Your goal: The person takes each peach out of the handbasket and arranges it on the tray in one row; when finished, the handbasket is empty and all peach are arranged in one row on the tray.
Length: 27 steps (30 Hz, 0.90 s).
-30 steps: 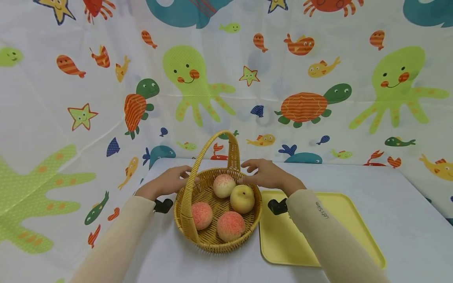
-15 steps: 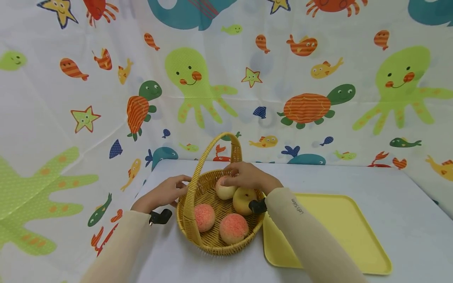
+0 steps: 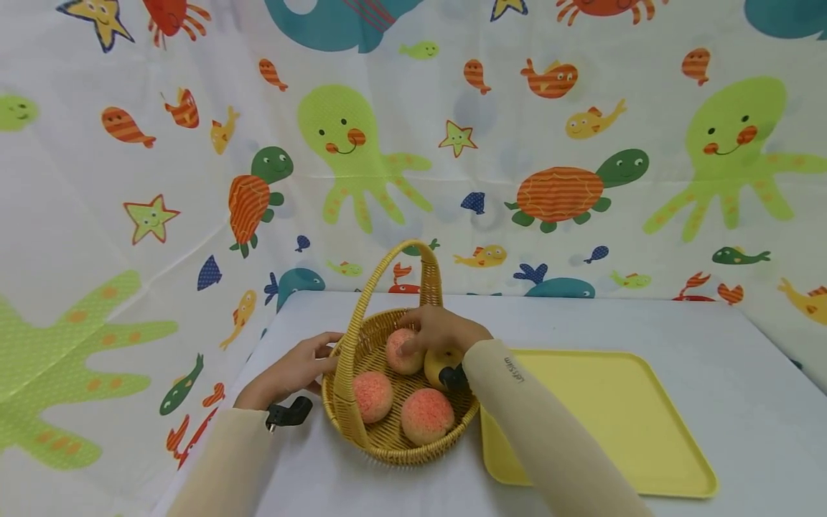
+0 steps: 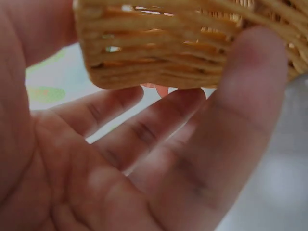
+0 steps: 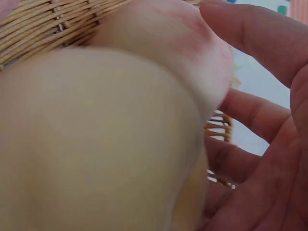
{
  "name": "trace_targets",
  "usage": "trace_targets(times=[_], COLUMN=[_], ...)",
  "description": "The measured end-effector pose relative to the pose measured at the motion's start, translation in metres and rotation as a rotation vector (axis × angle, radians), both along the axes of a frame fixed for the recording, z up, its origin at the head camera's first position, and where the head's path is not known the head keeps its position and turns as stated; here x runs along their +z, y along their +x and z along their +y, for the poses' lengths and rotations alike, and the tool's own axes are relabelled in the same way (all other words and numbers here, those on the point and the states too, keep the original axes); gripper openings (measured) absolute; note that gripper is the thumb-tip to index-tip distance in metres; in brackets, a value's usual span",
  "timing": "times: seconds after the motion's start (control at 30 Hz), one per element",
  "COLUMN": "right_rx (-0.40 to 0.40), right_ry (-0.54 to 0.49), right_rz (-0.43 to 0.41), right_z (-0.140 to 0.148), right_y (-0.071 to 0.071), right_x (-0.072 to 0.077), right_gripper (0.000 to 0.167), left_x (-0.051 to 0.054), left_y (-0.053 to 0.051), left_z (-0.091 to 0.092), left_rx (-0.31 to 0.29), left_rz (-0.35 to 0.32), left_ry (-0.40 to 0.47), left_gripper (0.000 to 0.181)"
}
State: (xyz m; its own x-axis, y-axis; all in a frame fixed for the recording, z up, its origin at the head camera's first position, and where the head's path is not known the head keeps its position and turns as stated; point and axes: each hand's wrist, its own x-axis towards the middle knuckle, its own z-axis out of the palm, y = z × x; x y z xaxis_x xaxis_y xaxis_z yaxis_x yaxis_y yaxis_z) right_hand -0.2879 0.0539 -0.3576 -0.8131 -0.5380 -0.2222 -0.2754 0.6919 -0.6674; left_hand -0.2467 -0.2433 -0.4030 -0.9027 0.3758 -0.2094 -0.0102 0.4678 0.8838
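Observation:
A wicker basket (image 3: 403,456) with a tall arched handle stands on the white table, holding several fruits. My right hand (image 3: 444,329) reaches in at the back and grips a pink-and-cream peach (image 3: 399,353), its fingers curled about the peach (image 5: 197,43) in the right wrist view. Partly under that hand lies a yellow fruit (image 3: 446,357), which looms large and blurred close to the right wrist camera. Two more peaches, the left one (image 3: 372,396) and the front one (image 3: 427,416), rest on the basket floor. My left hand (image 3: 291,370) holds the basket wall (image 4: 154,57) between thumb and fingers.
Right of the basket lies a flat yellow tray (image 3: 601,416), partly covered by my right sleeve (image 3: 536,424). A white curtain (image 3: 413,158) printed with sea animals hangs behind and to the left of the table (image 3: 711,359).
My right hand has moved left from beyond the basket's right rim onto the back peach, which now shows its pinker side. My left hand has come down slightly along the basket's left side.

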Motion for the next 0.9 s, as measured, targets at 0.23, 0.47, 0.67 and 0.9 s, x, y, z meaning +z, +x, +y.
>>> trace_targets(times=[0.23,0.47,0.67,0.9], right_rx=[-0.006,-0.027,-0.024,0.009], right_ry=[0.034,0.067,0.066,-0.038], right_rz=[-0.005,0.015,0.033,0.059], right_z=[-0.008,-0.013,-0.013,-0.01], right_y=[0.0,-0.001,-0.002,-0.003], right_x=[-0.007,-0.01,-0.013,-0.009], right_gripper=[0.065,0.066,0.064,0.065], left_x=[-0.007,-0.012,-0.013,-0.015], left_y=[0.005,0.008,0.011,0.011], left_z=[-0.001,-0.003,-0.001,-0.002], left_rx=[0.011,0.014,0.023,0.026], left_rz=[0.006,0.017,0.014,0.015], left_ry=[0.035,0.054,0.042,0.072], left_gripper=[0.062,0.058,0.059,0.058])
